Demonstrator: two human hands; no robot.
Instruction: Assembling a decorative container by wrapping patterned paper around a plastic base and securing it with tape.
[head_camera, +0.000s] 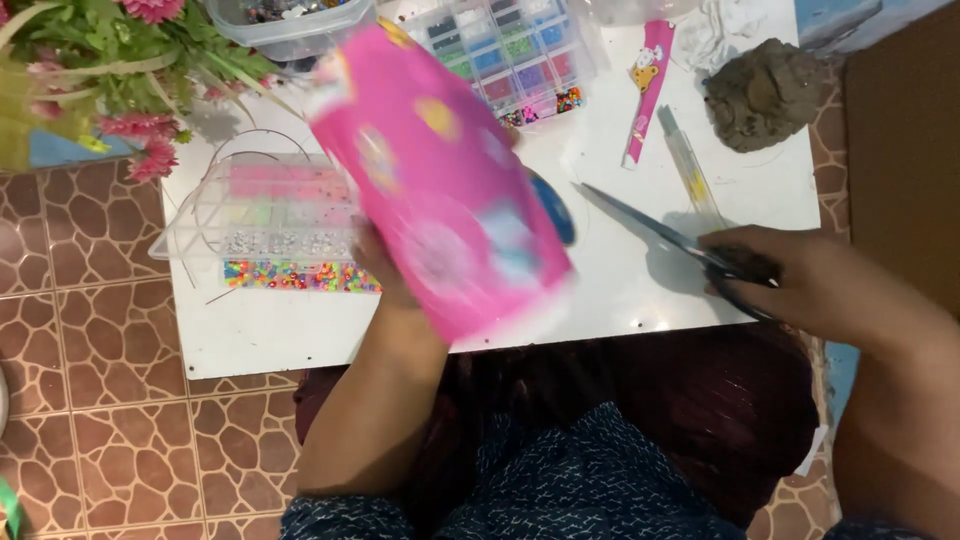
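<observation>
A clear plastic box of bright beads (275, 235) sits on the white table (620, 290). My left hand (380, 265) has its fingers tight on a big pink sheet with pictures (440, 180). My right hand (775, 275) squeezes dark metal scissors (650, 232), blades lying over the table

Glossy pink sheet (440, 180) above the smooth white tabletop (300, 330); beside it clear plastic bead box (270, 220), metal scissors (650, 230), rough grey lump (765, 95).
</observation>
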